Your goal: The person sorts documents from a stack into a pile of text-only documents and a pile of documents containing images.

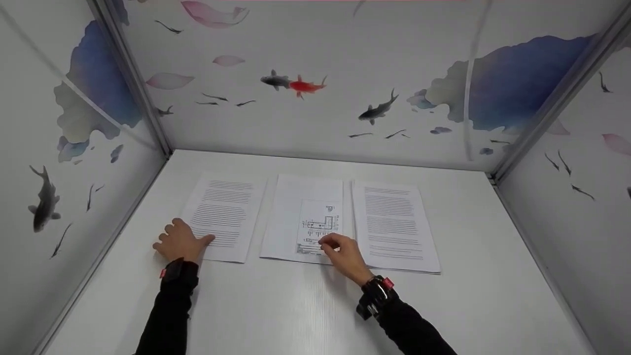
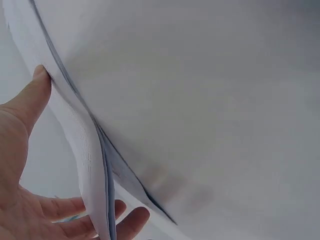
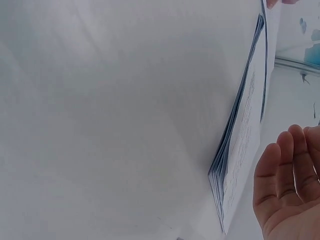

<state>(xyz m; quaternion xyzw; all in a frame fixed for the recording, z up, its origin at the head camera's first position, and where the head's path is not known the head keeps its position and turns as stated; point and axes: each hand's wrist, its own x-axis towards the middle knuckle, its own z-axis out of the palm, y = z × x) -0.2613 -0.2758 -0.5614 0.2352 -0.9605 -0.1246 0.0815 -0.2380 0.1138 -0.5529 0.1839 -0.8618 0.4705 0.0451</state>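
Observation:
My left hand (image 1: 180, 241) is at the lower left corner of the left stack of printed sheets (image 1: 222, 217). In the left wrist view, its thumb lies on top of the paper, and its fingertips (image 2: 134, 222) show beneath the raised upper sheets (image 2: 95, 165); lower sheets stay flatter on the table. My right hand (image 1: 347, 256) hovers around the lower right part of the middle stack (image 1: 283, 222), whose top sheet carries a technical drawing (image 1: 320, 224). Loosely bent fingers (image 3: 267, 170) hold nothing in the right wrist view and stay apart from the paper edges.
A third stack of printed sheets (image 1: 394, 222) lies to the right of the middle one. All three rest on a white table (image 1: 276, 305). Panels (image 1: 315, 123) decorated with fish and petals enclose its back and sides.

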